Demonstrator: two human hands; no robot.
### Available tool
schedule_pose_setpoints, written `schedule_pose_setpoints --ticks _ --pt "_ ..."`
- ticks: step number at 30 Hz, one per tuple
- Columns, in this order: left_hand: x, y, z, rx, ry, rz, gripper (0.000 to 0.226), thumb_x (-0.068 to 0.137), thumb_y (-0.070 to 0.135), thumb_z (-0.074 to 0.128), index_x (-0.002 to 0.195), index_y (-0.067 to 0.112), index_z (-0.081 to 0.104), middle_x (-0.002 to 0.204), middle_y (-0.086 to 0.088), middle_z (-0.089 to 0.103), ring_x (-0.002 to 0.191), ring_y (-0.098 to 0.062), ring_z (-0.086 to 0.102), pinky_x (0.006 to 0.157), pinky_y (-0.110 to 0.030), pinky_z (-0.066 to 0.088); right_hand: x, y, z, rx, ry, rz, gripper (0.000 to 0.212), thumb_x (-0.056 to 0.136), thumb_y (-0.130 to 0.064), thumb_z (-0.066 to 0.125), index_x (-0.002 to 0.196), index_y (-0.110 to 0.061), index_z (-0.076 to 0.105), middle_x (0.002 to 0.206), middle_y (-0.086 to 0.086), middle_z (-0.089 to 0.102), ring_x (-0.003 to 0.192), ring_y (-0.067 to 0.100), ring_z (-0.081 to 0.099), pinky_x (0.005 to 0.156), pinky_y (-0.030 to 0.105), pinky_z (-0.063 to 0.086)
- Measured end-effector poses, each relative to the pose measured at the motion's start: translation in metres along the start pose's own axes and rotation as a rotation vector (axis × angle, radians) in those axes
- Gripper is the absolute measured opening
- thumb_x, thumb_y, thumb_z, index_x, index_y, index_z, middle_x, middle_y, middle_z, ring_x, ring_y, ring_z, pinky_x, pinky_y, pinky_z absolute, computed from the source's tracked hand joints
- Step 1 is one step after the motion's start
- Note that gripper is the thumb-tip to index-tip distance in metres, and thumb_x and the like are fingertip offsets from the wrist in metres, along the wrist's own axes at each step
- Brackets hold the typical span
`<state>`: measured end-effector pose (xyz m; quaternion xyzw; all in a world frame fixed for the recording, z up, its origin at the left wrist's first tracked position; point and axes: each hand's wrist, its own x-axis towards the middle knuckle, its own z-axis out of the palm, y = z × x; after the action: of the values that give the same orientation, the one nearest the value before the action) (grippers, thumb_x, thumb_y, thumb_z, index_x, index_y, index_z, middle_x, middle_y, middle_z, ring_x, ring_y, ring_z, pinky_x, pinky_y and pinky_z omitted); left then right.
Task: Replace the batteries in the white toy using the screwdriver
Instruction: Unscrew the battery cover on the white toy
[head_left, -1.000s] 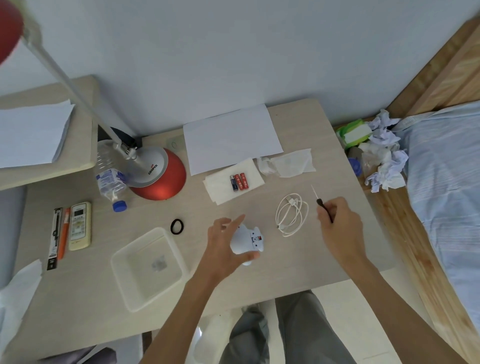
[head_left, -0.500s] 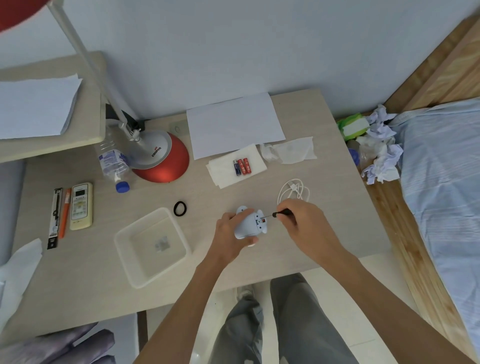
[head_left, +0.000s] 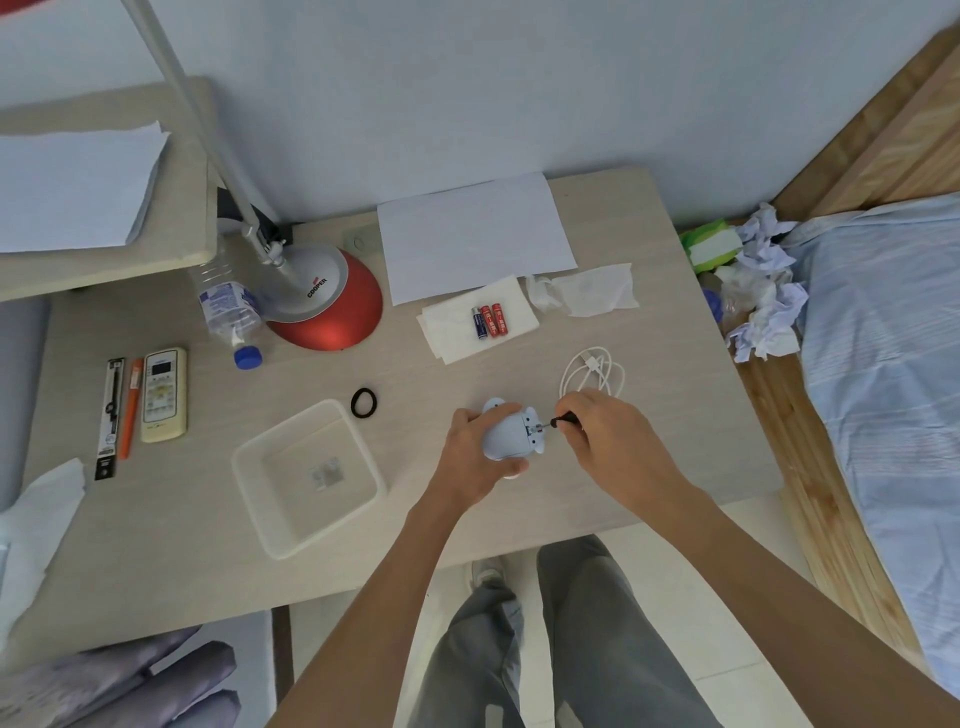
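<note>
The white toy (head_left: 511, 434) lies on its side near the table's front edge, its underside turned to the right. My left hand (head_left: 467, 457) grips its body from the left. My right hand (head_left: 608, 436) pinches a small black-handled screwdriver (head_left: 558, 421), whose tip touches the toy's underside. Three batteries (head_left: 489, 321), one blue and two red, rest on a white tissue (head_left: 452, 332) further back on the table.
A clear plastic tray (head_left: 249, 467) sits left of the toy, a black hair tie (head_left: 363, 402) behind it. A coiled white cable (head_left: 592, 371) lies just beyond my right hand. A red lamp base (head_left: 332, 306), bottle (head_left: 231, 312), remote (head_left: 163, 395) and pens stand at the left.
My right hand carried the screwdriver from the right over to the toy and set its tip against the underside. My left hand closed around the toy and tipped it sideways.
</note>
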<state>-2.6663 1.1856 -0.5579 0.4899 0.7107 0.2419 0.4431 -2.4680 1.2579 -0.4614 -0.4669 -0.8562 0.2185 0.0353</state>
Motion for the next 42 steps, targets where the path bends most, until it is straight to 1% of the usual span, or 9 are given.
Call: schedule_pose_setpoints --ticks 5,9,12,17,24,32,36,39,42 --pt "0.001 0.0 0.001 -0.02 -0.003 -0.009 0.078 0.078 0.026 0.094 0.146 0.041 0.058 0.129 -0.004 0.043 0.113 -0.019 0.046 0.095 -0.023 0.042 0.001 0.0 0.003 -0.019 0.004 -0.004 0.009 0.107 -0.016 0.057 0.103 -0.012 0.064 0.09 0.004 0.06 0.072 0.028 0.06 0.062 0.042 0.051" --pt "0.003 0.0 0.002 -0.018 -0.012 -0.017 0.078 0.078 0.026 0.094 0.145 0.04 0.058 0.129 -0.004 0.042 0.112 -0.018 0.045 0.087 -0.011 0.039 0.004 -0.001 0.003 0.005 0.024 -0.019 0.007 0.106 -0.014 0.058 0.103 -0.012 0.064 0.091 0.003 0.061 0.072 0.026 0.059 0.061 0.042 0.052" --pt "0.004 0.0 0.001 -0.027 -0.015 -0.025 0.078 0.078 0.025 0.094 0.145 0.042 0.058 0.129 -0.004 0.043 0.113 -0.018 0.045 0.092 -0.019 0.044 0.002 -0.003 0.005 0.009 0.022 -0.027 0.007 0.106 -0.015 0.058 0.103 -0.012 0.063 0.09 0.003 0.06 0.072 0.026 0.058 0.062 0.044 0.053" --pt "0.008 -0.003 0.001 -0.02 -0.015 -0.028 0.079 0.075 0.028 0.095 0.144 0.041 0.059 0.131 -0.004 0.045 0.115 -0.021 0.047 0.08 -0.006 0.034 0.0 0.0 0.008 0.015 0.039 -0.022 0.008 0.107 -0.016 0.055 0.104 -0.013 0.062 0.093 0.003 0.059 0.073 0.026 0.057 0.064 0.043 0.053" --pt "0.008 0.0 -0.002 -0.031 -0.031 -0.044 0.08 0.075 0.028 0.095 0.145 0.041 0.058 0.129 -0.004 0.044 0.114 -0.022 0.047 0.092 -0.027 0.043 -0.002 0.004 0.015 0.011 0.045 -0.009 0.008 0.107 -0.015 0.053 0.105 -0.014 0.06 0.093 0.001 0.056 0.071 0.023 0.055 0.063 0.043 0.054" --pt "0.009 0.003 -0.002 -0.036 -0.042 -0.044 0.081 0.075 0.025 0.096 0.144 0.041 0.058 0.131 -0.004 0.042 0.116 -0.022 0.048 0.095 -0.028 0.045 0.008 0.008 0.02 -0.122 -0.072 0.002 0.013 0.101 -0.004 0.064 0.108 -0.013 0.058 0.103 0.002 0.053 0.061 0.021 0.052 0.054 0.035 0.048" --pt "0.01 0.006 0.001 -0.049 -0.048 -0.058 0.081 0.074 0.024 0.097 0.144 0.038 0.059 0.133 -0.004 0.041 0.116 -0.02 0.047 0.093 -0.026 0.046 0.012 0.008 0.016 -0.217 -0.091 0.021 0.004 0.107 -0.016 0.059 0.108 -0.013 0.061 0.099 0.004 0.059 0.065 0.023 0.058 0.058 0.034 0.049" --pt "0.009 0.007 0.002 -0.042 -0.05 -0.054 0.082 0.073 0.024 0.097 0.144 0.037 0.059 0.133 -0.005 0.042 0.118 -0.021 0.047 0.094 -0.029 0.05 0.012 0.007 0.012 -0.221 -0.092 0.039 0.022 0.111 -0.033 0.053 0.105 -0.013 0.061 0.095 0.003 0.062 0.07 0.027 0.064 0.061 0.036 0.049" --pt "0.01 0.005 0.001 -0.049 -0.053 -0.054 0.081 0.074 0.025 0.097 0.144 0.038 0.058 0.133 -0.006 0.044 0.118 -0.022 0.048 0.086 -0.02 0.045 0.01 0.009 0.008 -0.208 -0.096 0.018 0.023 0.11 -0.036 0.053 0.105 -0.014 0.059 0.093 0.001 0.062 0.067 0.026 0.063 0.06 0.038 0.051"
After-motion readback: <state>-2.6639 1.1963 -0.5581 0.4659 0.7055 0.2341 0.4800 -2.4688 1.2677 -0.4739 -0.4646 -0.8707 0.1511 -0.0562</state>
